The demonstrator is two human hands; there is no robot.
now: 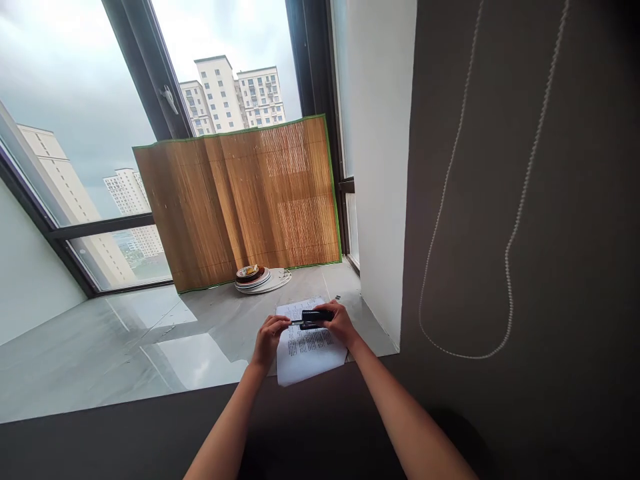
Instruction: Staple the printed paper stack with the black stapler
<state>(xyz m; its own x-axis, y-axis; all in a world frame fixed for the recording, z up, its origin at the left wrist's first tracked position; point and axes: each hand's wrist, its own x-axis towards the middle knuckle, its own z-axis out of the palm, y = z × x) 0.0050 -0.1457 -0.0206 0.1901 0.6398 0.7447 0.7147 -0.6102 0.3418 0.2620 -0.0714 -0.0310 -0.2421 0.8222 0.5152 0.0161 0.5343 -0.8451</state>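
A black stapler (pixel 316 315) is in my right hand (pixel 340 321), whose fingers wrap round its right end. My left hand (pixel 271 331) pinches a thin metal piece (pixel 296 323) that sticks out of the stapler's left end. Whether this piece is still joined to the stapler is too small to tell. Beneath both hands lie printed paper sheets (pixel 310 363), their near edge hanging slightly over the sill's front edge. Just beyond the paper, close to my right hand, a few small dark bits (pixel 338 297) rest on the sill, perhaps staple strips.
The grey tiled windowsill (pixel 215 320) runs left with bright reflections. A stack of plates (pixel 255 279) stands behind the paper, before a bamboo mat (pixel 250 200) leaning on the window. A white wall corner (pixel 383 167) bounds the right, with a hanging bead chain (pixel 443 193) beyond.
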